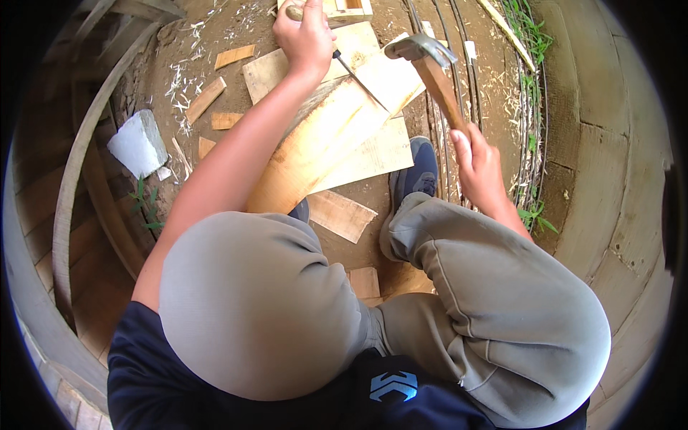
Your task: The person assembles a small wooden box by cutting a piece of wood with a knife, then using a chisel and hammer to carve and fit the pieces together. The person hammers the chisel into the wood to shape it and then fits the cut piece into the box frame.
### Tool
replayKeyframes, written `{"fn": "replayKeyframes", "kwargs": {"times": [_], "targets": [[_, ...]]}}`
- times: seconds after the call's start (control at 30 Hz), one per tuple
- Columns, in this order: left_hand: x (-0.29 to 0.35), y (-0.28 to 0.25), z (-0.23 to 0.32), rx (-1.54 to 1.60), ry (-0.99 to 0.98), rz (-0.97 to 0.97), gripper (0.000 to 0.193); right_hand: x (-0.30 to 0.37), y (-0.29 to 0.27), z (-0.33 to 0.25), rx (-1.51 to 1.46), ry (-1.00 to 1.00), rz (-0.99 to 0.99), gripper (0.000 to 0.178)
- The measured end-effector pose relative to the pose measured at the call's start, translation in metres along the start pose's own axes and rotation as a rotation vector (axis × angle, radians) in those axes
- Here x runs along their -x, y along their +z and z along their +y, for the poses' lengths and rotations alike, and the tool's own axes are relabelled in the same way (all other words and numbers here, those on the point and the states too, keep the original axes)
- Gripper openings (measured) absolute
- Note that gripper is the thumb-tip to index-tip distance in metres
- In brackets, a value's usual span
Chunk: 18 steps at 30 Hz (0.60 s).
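My left hand (304, 36) is closed round the wooden handle of a chisel (360, 82). Its long dark blade slants down to the right, and the tip meets the pale cut face of a thick wood block (315, 147). In my right hand (481, 168) is a claw hammer (441, 87), gripped low on its wooden handle. The hammer's metal head is raised to the right of the chisel, apart from it. Beneath the block lies a flat pale board (376, 152).
Several offcuts (206, 100) and shavings lie on the dirt floor. A pale stone block (138, 145) sits at the left, near a curved wooden piece (72, 172). Dark rods (469, 68) run along the right. My shoe (421, 168) stands beside the board.
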<state>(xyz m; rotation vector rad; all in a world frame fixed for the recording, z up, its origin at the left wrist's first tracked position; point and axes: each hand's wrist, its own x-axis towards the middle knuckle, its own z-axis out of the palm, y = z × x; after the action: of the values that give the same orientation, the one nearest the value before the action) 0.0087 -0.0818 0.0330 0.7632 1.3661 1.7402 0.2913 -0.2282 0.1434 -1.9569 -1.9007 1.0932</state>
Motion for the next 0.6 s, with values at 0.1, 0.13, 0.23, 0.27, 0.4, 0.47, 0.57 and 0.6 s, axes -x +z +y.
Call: {"fn": "replayKeyframes", "kwargs": {"times": [0.1,0.13,0.23,0.27,0.4,0.47,0.57,0.6], "targets": [[0.011,0.013,0.021,-0.092,0.148,0.05,0.021,-0.009,-0.002,0.011,0.065,0.026,-0.009,0.038],[0.012,0.006,0.016,-0.115,0.125,-0.048,0.022,-0.013,-0.001,0.02,0.091,0.045,-0.043,0.04],[0.021,0.014,0.024,-0.148,0.209,-0.046,0.023,-0.015,0.004,0.028,0.115,-0.008,-0.046,0.039],[0.024,0.018,0.028,-0.162,0.223,-0.035,0.022,-0.016,0.006,0.031,0.114,-0.033,-0.03,0.038],[0.034,0.031,0.039,-0.133,0.261,0.043,0.02,-0.014,0.002,0.026,0.108,-0.012,-0.036,0.038],[0.033,0.03,0.039,-0.112,0.241,0.025,0.023,-0.015,0.001,0.025,0.095,-0.019,-0.039,0.038],[0.027,0.022,0.04,-0.108,0.164,-0.058,0.032,-0.009,-0.007,0.018,0.072,-0.001,-0.06,0.036],[0.028,0.021,0.04,-0.088,0.138,-0.052,0.031,-0.005,-0.009,0.016,0.064,0.009,-0.07,0.035]]}}
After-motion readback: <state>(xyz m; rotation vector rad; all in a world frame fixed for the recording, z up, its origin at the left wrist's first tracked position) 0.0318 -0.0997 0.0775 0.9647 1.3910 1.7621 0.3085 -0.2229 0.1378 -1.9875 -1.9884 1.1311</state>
